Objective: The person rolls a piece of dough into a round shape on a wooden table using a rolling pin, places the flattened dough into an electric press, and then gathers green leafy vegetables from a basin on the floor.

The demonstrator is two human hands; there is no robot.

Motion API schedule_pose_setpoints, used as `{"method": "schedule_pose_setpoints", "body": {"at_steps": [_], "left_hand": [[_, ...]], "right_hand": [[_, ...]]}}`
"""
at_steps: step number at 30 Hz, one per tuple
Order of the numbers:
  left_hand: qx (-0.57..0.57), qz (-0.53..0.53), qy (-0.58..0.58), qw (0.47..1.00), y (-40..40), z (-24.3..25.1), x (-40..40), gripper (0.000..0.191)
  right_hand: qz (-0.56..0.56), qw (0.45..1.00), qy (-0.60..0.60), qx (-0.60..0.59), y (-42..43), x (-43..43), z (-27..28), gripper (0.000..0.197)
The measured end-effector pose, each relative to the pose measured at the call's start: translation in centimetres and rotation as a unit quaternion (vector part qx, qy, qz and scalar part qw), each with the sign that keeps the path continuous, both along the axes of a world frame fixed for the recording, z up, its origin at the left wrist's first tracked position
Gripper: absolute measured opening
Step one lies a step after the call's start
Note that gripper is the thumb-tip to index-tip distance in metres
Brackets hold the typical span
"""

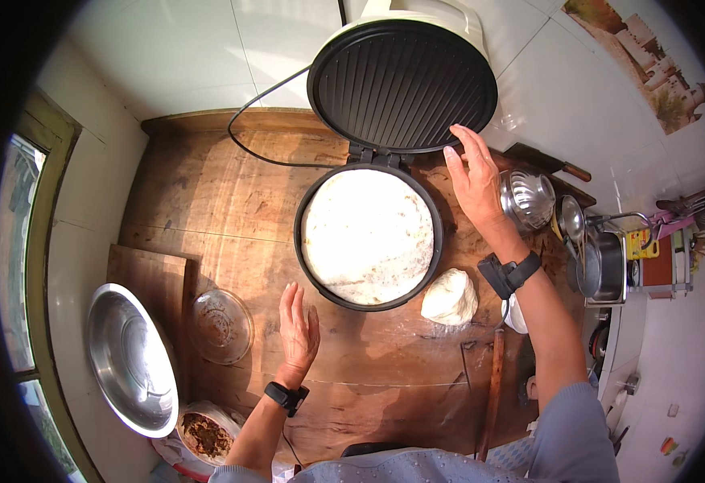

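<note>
A round electric griddle stands hinged wide, its ribbed black lid (402, 84) tipped back towards the tiled wall. A pale flatbread (367, 235) with brownish flecks nearly fills its lower pan (437, 241); strong light washes out much of the bread's surface. My right hand (474, 175) is raised by the lid's lower right rim, empty, its fingers spread; whether the fingertips touch the rim I cannot tell. Over the wooden table, below and left of the pan, my left hand (298, 332) holds nothing, thumb apart from the fingers. A lump of dough (451, 297) sits right of the pan.
On the left are a steel basin (132, 362), a glass dish (221, 326), a wooden board (147, 271) and a bowl of brown filling (206, 436). A rolling pin (494, 386), steel bowls (529, 199) and a cleaver (539, 158) lie right. A black cord (250, 151) loops behind the griddle.
</note>
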State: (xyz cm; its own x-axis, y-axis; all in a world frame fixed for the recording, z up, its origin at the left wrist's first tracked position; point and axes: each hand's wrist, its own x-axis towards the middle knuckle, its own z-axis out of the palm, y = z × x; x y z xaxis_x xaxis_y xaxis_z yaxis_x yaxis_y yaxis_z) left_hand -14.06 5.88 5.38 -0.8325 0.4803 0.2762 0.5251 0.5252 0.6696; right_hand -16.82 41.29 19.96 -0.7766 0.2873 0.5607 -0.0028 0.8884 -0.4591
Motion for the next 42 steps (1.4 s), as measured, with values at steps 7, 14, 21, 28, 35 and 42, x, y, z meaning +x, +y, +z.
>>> {"method": "schedule_pose_setpoints", "body": {"at_steps": [7, 14, 21, 28, 35, 42], "left_hand": [[-0.063, 0.054, -0.059, 0.995, -2.6, -5.5, 4.4, 0.046], [-0.18, 0.035, -0.027, 0.983, -2.7, -5.7, 4.5, 0.045], [-0.173, 0.034, -0.024, 0.984, -2.2, -6.1, 4.5, 0.043], [-0.14, 0.038, 0.006, 0.989, -2.7, -6.3, 4.4, 0.043], [-0.069, 0.003, 0.002, 0.998, -3.5, -5.8, 3.8, 0.036], [-0.023, -0.026, -0.034, 0.999, -7.3, -5.5, 6.3, 0.031]], "right_hand": [[-0.112, 0.986, 0.085, 0.095, 4.7, -8.3, 9.3, 0.034], [-0.107, 0.97, -0.197, -0.091, 10.3, -14.3, 14.2, 0.052], [-0.019, 0.993, -0.101, -0.051, 7.4, -10.6, 13.5, 0.031], [0.138, 0.968, -0.207, -0.015, -2.5, 1.9, 10.7, 0.017], [0.178, 0.962, -0.181, 0.101, -13.0, 10.8, -0.1, 0.012], [0.168, 0.959, -0.191, 0.126, -14.9, 13.7, -7.1, 0.018]]}}
